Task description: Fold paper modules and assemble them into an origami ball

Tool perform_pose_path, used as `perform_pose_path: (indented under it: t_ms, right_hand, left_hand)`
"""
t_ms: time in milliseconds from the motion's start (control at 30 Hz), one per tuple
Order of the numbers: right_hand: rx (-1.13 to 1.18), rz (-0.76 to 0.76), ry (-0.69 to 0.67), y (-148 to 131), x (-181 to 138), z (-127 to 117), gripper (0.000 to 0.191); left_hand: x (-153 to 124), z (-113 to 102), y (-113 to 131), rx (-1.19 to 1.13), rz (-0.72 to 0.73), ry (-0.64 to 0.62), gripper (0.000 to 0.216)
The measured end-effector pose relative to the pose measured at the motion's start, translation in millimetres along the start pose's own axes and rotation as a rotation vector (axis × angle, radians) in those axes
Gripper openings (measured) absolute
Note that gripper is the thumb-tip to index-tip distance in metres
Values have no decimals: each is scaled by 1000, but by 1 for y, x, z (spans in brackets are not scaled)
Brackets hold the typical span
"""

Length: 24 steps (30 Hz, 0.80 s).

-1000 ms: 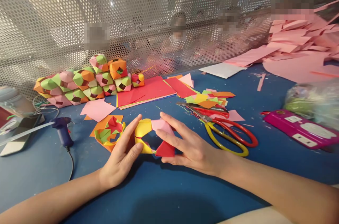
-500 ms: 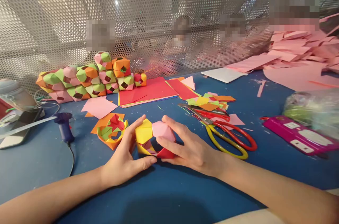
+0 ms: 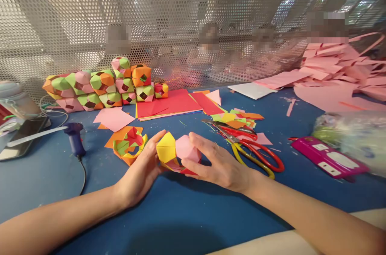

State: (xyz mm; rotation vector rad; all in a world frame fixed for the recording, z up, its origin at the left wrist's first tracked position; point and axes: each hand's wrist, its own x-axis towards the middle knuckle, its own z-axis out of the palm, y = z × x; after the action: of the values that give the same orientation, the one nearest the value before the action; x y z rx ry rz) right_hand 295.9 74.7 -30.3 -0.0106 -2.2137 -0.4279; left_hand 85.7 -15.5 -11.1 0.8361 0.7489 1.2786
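A folded-paper origami ball point(image 3: 167, 148) in yellow, pink and red is between my two hands, just above the blue table. My left hand point(image 3: 143, 172) is closed round its left side, with the thumb now mostly hidden from view. On the other side my right hand point(image 3: 221, 162) grips the pink and red faces, fingers bent over the top and front. Just behind my left hand, a second paper piece point(image 3: 128, 146) in orange, green and red stands with its top open. To the right of my right hand lie scissors point(image 3: 256, 152) with red and yellow handles.
Finished paper balls point(image 3: 104, 88) are stacked against a perforated metal screen point(image 3: 181, 18). A blue glue gun point(image 3: 75, 138) with its cord lies left. Red paper sheets point(image 3: 169, 102), paper scraps point(image 3: 238, 117), a magenta device point(image 3: 328, 156) and pink paper point(image 3: 334, 62) occupy the back and right.
My left thumb has left the front lower edge of the ball. The ball has tilted slightly, showing less of its front opening. The view has shifted a little.
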Motion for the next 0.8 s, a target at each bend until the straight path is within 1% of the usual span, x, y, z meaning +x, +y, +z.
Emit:
perform_pose_path:
  t_ms: [100,167,233,300,333,367,433,500,533,567,600,633,700,800]
  right_hand:
    - [60,-39,-18,0,2,1,42]
    - [128,-35,-40,-2,4,-1,49]
    - [227,10,-58,-7,6,-5,62]
    - [345,131,-66,-14,10,-12,75]
    - [404,245,-59,-19,13,-16,77]
    - [473,398,-41,-24,16,-19,76]
    - [668,799,20,-35,25,-23,65]
    - [945,1183,98,-44,35,-21,53]
    - [1082,1324,131,-47,41,-19,52]
    - [1193,1425,158,-48,47,-16,53]
    - [1266,1489,181,-49,52,-12,55]
    - [1294,1524,199,-48,57,-8,57]
    - [1244,1525,211,-45,65,-1,59]
    - [1064,1410,165,-41,70,7,63]
  left_hand:
    - [1,4,3,-64,-102,28,43]
    - [2,5,4,-79,-128,42,41]
    - [3,6,5,-91,-137,61,40]
    - [4,7,7,-93,-110,99,39]
    - [4,7,8,-86,-77,119,40]
    - [5,7,9,-72,-33,135,42]
    - [6,5,10,-17,80,140,45]
    - [5,0,11,118,230,111,46]
    - [5,-3,10,226,307,80,46]
    - [4,-7,10,349,379,40,45]
    - [3,-10,9,469,438,-6,46]
    - [2,-13,9,574,480,-49,47]
    - [1,-18,9,705,528,-94,50]
    - [2,-21,10,742,573,-37,49]
